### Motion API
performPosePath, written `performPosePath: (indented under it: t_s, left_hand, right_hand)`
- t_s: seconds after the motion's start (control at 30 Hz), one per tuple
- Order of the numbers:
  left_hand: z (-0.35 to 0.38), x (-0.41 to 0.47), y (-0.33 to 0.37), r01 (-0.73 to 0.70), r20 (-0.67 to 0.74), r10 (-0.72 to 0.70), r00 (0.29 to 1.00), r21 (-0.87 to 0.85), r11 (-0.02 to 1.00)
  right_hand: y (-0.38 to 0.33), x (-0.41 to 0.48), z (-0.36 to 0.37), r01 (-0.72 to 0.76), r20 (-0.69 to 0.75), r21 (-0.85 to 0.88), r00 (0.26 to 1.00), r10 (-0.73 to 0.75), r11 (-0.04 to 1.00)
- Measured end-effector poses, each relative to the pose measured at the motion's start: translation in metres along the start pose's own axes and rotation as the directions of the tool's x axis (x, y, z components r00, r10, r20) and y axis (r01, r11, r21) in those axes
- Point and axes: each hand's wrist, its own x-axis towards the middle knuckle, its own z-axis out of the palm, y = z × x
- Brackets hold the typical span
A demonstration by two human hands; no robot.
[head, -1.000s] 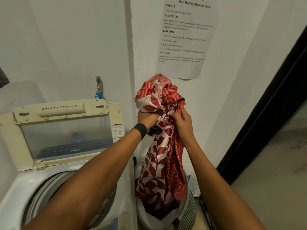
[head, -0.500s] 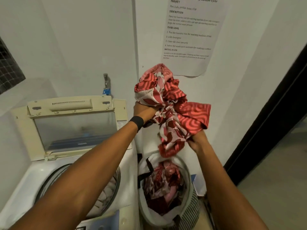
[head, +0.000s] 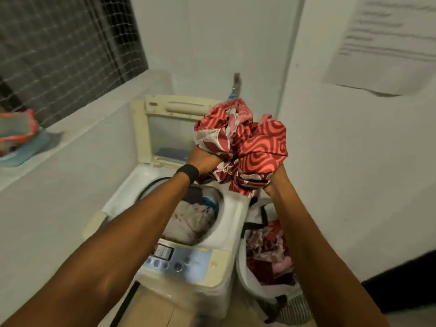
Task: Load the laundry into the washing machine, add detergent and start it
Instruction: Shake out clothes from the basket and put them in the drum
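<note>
Red-patterned cloth (head: 245, 147), bunched, crumpled.

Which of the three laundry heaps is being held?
The red patterned bundle, gripped by left hand and right hand; the others lie in the drum and basket.

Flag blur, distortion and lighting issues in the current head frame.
Head view: motion blur smears the sheet, the window mesh and the ledge bundle; the cloth, left hand and right hand are sharper; wide-angle distortion tilts the wall edges; light is dim and even, no glare.
</note>
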Motion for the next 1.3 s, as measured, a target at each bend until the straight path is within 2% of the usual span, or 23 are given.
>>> performPosePath:
  t_s: [0.17, 0.3, 0.47, 0.5, 0.57, 0.63, 0.7, 0.77, 0.83, 0.87, 0.93, 1.0, 1.07, 1.1, 1.13, 1.17, 1.2, 1.27, 1.3]
  left_hand:
    - [-0.051, -0.001, -0.077, 0.161, -0.021, -0.160, 0.987, 0.095, 0.982]
    - [-0.074, 0.011, -0.130, 0.216, 0.042, -0.220, 0.975, 0.093, 0.972]
    - [-0.088, 0.053, -0.207, 0.253, 0.216, -0.289, 0.933, 0.179, 0.951]
    - [-0.089, 0.062, -0.222, 0.271, 0.235, -0.313, 0.920, 0.193, 0.943]
    - [-0.089, 0.079, -0.249, 0.309, 0.293, -0.360, 0.886, 0.206, 0.929]
    - [-0.075, 0.095, -0.287, 0.369, 0.351, -0.435, 0.829, 0.240, 0.898]
    - [-0.055, 0.114, -0.335, 0.459, 0.328, -0.525, 0.785, 0.262, 0.849]
    - [-0.037, 0.122, -0.364, 0.543, 0.205, -0.581, 0.787, 0.218, 0.811]
    - [-0.026, 0.124, -0.369, 0.430, 0.084, -0.475, 0.876, 0.308, 0.849]
    - [-0.020, 0.127, -0.377, 0.357, 0.079, -0.402, 0.912, 0.328, 0.875]
    - [-0.008, 0.134, -0.394, 0.286, 0.135, -0.334, 0.933, 0.288, 0.914]
    - [0.003, 0.149, -0.409, 0.153, 0.338, -0.281, 0.898, 0.358, 0.921]
    - [0.021, 0.168, -0.427, -0.041, 0.535, -0.266, 0.802, 0.493, 0.869]
    - [0.030, 0.179, -0.433, -0.103, 0.584, -0.268, 0.766, 0.522, 0.847]
    - [0.041, 0.190, -0.437, -0.135, 0.616, -0.250, 0.747, 0.509, 0.850]
    - [0.048, 0.197, -0.437, -0.116, 0.624, -0.247, 0.741, 0.482, 0.869]
    - [0.055, 0.202, -0.434, -0.096, 0.617, -0.235, 0.751, 0.454, 0.886]
    - [0.060, 0.197, -0.424, -0.123, 0.516, -0.135, 0.846, 0.435, 0.892]
    - [0.057, 0.190, -0.424, -0.138, 0.416, -0.077, 0.906, 0.462, 0.876]
  right_hand:
    - [0.064, 0.018, 0.058, -0.036, 0.133, -0.138, 0.990, 0.055, 0.990]
    - [0.117, 0.048, 0.081, -0.045, 0.112, -0.205, 0.991, 0.069, 0.978]
    - [0.183, 0.081, 0.101, 0.007, 0.046, -0.347, 0.999, 0.010, 0.938]
    - [0.200, 0.085, 0.102, 0.012, 0.018, -0.414, 1.000, -0.005, 0.910]
    - [0.234, 0.097, 0.104, -0.020, -0.088, -0.415, 0.996, -0.018, 0.910]
    - [0.268, 0.108, 0.108, 0.055, -0.131, -0.489, 0.982, -0.136, 0.871]
    - [0.294, 0.126, 0.111, 0.044, -0.166, -0.634, 0.967, -0.191, 0.772]
    - [0.314, 0.145, 0.102, 0.028, -0.121, -0.833, 0.965, -0.231, 0.552]
    - [0.339, 0.168, 0.089, -0.008, -0.037, -0.979, 0.989, -0.142, 0.205]
    - [0.348, 0.179, 0.084, -0.044, -0.047, -0.997, 0.997, -0.058, 0.065]
    - [0.365, 0.193, 0.075, -0.129, -0.145, -0.984, 0.981, 0.132, -0.119]
    - [0.380, 0.201, 0.062, -0.138, -0.191, -0.973, 0.929, 0.317, -0.183]
    - [0.395, 0.202, 0.043, -0.137, -0.214, -0.972, 0.856, 0.470, -0.193]
    - [0.397, 0.199, 0.037, -0.121, -0.248, -0.960, 0.782, 0.572, -0.252]
    - [0.396, 0.197, 0.032, -0.011, -0.233, -0.944, 0.727, 0.646, -0.329]
    - [0.394, 0.195, 0.031, 0.012, -0.232, -0.943, 0.689, 0.686, -0.332]
    - [0.391, 0.197, 0.029, -0.010, -0.236, -0.948, 0.694, 0.680, -0.318]
    - [0.379, 0.205, 0.034, -0.044, -0.202, -0.961, 0.789, 0.580, -0.275]
    - [0.369, 0.208, 0.042, -0.008, -0.157, -0.953, 0.867, 0.473, -0.302]
